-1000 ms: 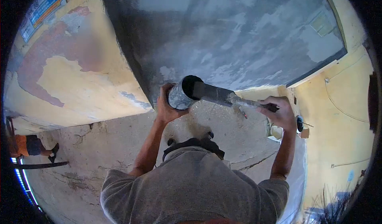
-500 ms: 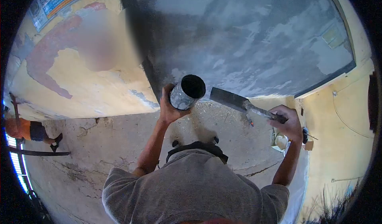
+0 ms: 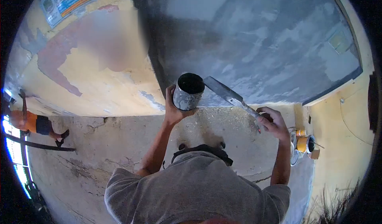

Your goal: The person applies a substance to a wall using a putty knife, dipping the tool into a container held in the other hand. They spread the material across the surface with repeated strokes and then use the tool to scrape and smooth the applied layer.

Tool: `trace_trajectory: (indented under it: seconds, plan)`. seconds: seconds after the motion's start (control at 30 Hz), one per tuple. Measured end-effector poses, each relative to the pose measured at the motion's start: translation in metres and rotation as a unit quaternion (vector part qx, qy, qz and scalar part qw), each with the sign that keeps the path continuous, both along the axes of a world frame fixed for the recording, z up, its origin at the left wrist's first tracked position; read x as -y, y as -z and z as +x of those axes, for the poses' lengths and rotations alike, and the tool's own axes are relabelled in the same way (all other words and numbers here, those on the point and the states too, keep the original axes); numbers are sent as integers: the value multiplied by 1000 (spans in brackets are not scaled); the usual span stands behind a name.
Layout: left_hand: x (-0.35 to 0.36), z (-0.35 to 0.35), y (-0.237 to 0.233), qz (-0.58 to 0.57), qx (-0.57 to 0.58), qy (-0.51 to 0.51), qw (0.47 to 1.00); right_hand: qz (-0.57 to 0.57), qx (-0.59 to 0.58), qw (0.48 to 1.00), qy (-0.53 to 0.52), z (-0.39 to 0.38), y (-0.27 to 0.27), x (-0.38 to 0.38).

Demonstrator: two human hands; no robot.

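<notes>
My left hand (image 3: 178,109) is wrapped round a grey-smeared can (image 3: 188,99), its dark mouth facing up toward me. The fingers of my right hand (image 3: 273,123) close round the handle of a flat-bladed trowel (image 3: 225,90), coated in grey. The blade points up and left, its tip right at the can's rim. Beyond both hands rises a wall panel (image 3: 254,44) with patchy dark and lighter grey.
Yellow wall with peeling paint (image 3: 115,88) stands at the left, under a sign (image 3: 69,3). At the right, a yellow bucket (image 3: 303,144) and other containers sit by the wall. A person in orange (image 3: 30,122) is at far left on the cracked floor (image 3: 95,144).
The trowel has moved left and up, bringing its blade tip to the can's rim. My right hand has come left with it. The view has shifted slightly.
</notes>
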State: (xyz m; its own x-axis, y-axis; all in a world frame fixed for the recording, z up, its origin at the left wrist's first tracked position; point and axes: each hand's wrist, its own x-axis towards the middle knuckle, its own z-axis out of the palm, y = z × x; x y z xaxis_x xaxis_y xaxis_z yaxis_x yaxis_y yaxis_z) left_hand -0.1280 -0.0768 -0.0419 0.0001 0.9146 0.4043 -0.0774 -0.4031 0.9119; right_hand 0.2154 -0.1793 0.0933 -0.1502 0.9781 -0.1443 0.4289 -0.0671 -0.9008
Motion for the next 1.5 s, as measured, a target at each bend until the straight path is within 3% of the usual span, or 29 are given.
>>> trace_trajectory:
  seconds: [0.2, 0.3, 0.57, 0.7, 0.77, 0.87, 1.2, 1.37, 1.4, 1.43, 1.47, 1.5]
  plan:
    - [10, -10, -8, -2, 8, -5, 1000, -40, -10, 999, 14, -25, 16, 0]
    - [14, -15, -12, -10, 17, -9, 1000, -38, -99, 994, 18, -31, 34, 3]
    - [12, -30, -29, -3, 28, -96, 995, -40, -145, 987, 54, -46, 55, 27]
    - [9, -35, -40, -23, 72, -87, 993, -66, -140, 986, 55, -53, 66, 37]
    - [10, -35, -45, -7, 83, -79, 993, -73, -200, 975, 63, -63, 67, 41]
    - [10, -33, -43, 3, 73, -85, 994, -87, -208, 972, 72, -79, 48, 47]
    - [21, -24, -51, 17, 57, -72, 996, -86, -273, 958, 5, -87, 56, 47]
    - [21, -27, -34, 5, 14, -96, 995, -96, -297, 947, 71, -94, 53, 50]
    - [20, -31, -32, 8, -39, -112, 993, -96, -313, 942, 73, -92, 59, 48]
    - [6, -36, -1, 15, -1, -112, 994, -97, -327, 937, 74, -90, 67, 47]
    - [14, -35, -15, 6, 15, -100, 995, -75, -330, 938, 72, -91, 69, 45]
    - [19, -38, -15, 1, -43, -138, 990, -53, -335, 938, 69, -92, 72, 43]
